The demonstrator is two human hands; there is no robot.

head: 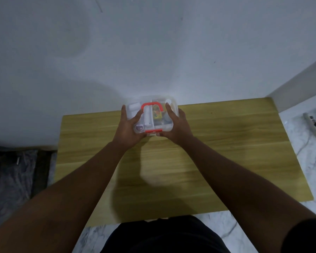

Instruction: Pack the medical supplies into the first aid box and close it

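Note:
A clear plastic first aid box (133, 105) with a red handle (150, 105) and a red front latch (153, 131) sits at the far edge of the wooden table (217, 143), its lid down. Through the lid I see white items, a yellow packet (157, 114) and a small purple-capped thing (139, 128). My left hand (129, 127) grips the box's left side, fingers spread over the lid. My right hand (175, 125) grips its right side, thumb near the latch.
A white wall stands right behind the box. A white power strip (314, 125) with plugs lies on the marble floor at the right. Dark fabric and plastic (16, 176) lie on the floor at the left.

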